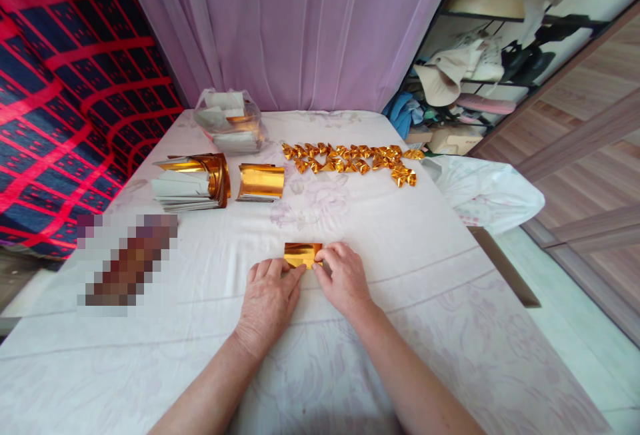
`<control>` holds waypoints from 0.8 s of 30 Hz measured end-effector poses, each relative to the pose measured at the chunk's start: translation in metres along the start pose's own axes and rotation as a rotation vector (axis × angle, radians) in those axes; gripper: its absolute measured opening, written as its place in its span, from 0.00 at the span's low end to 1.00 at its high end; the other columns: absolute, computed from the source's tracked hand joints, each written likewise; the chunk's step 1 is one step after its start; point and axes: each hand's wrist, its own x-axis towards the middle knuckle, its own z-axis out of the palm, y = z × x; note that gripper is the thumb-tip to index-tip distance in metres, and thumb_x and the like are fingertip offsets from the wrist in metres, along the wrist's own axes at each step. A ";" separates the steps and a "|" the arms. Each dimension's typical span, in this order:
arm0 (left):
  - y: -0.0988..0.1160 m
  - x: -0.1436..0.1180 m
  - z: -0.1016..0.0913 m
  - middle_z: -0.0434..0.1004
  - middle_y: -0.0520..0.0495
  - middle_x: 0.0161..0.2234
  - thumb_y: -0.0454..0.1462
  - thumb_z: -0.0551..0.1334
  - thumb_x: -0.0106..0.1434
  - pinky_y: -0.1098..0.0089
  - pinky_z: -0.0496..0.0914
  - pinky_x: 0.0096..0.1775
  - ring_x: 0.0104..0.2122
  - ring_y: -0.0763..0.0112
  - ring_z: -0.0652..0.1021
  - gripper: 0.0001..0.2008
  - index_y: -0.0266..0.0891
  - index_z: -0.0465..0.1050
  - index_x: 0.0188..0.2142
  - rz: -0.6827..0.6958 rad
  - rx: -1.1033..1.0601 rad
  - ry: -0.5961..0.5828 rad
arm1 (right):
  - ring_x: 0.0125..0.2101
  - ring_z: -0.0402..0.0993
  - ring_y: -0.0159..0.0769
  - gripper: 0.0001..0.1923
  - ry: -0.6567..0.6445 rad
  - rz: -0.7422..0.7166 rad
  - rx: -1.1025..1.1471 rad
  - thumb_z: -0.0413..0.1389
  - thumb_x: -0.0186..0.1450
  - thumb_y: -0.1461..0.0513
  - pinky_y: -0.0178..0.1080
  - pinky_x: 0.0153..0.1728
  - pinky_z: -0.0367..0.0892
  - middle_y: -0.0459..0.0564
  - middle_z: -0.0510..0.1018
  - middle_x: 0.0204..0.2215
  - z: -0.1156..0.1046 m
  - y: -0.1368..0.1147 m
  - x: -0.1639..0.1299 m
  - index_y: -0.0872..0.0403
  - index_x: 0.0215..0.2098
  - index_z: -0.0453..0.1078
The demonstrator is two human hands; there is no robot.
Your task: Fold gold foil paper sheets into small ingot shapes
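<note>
A small rectangle of gold foil paper (301,255) lies in front of me on the table, its long side running left to right. My left hand (270,292) is closed on its lower left part, with the thumb pressed along the near edge. My right hand (345,274) grips the right end between thumb and bent fingers. Beyond my hands sit a short stack of curved gold foil sheets (261,182) and a thicker stack of foil sheets (193,183) with pale backs. Folded gold foil pieces (353,158) lie in rows at the far right.
A clear plastic bag (231,122) of foil sheets stands at the table's far left. On the left, a blurred-out item (131,258) rests on the white tablecloth (200,328). Right of the table are a white plastic bag (485,188) and shelves with shoes and hats (443,75).
</note>
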 end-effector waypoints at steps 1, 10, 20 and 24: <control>0.000 0.000 0.000 0.72 0.44 0.39 0.36 0.59 0.65 0.57 0.64 0.44 0.40 0.59 0.69 0.16 0.47 0.75 0.52 0.000 -0.003 -0.001 | 0.41 0.69 0.38 0.04 -0.002 -0.012 0.020 0.57 0.61 0.66 0.39 0.39 0.61 0.48 0.74 0.36 0.000 0.002 0.000 0.51 0.34 0.71; -0.001 0.001 -0.001 0.71 0.44 0.39 0.36 0.59 0.65 0.57 0.64 0.44 0.40 0.60 0.69 0.16 0.47 0.75 0.52 0.012 -0.015 -0.007 | 0.40 0.72 0.36 0.11 -0.039 -0.052 0.142 0.53 0.61 0.70 0.38 0.42 0.65 0.48 0.76 0.37 -0.001 0.016 0.002 0.50 0.35 0.73; -0.002 0.001 -0.003 0.71 0.45 0.37 0.38 0.59 0.66 0.58 0.64 0.43 0.39 0.60 0.69 0.15 0.51 0.75 0.51 0.014 0.027 0.005 | 0.39 0.69 0.38 0.03 0.013 0.029 -0.076 0.59 0.63 0.60 0.39 0.39 0.60 0.48 0.74 0.34 0.002 -0.005 0.001 0.51 0.32 0.70; -0.012 -0.001 -0.005 0.71 0.45 0.39 0.41 0.58 0.67 0.58 0.63 0.44 0.40 0.59 0.69 0.15 0.54 0.75 0.51 0.016 0.042 0.008 | 0.39 0.69 0.38 0.03 0.020 0.025 -0.081 0.59 0.63 0.61 0.39 0.38 0.59 0.48 0.73 0.35 0.004 -0.005 0.000 0.51 0.33 0.70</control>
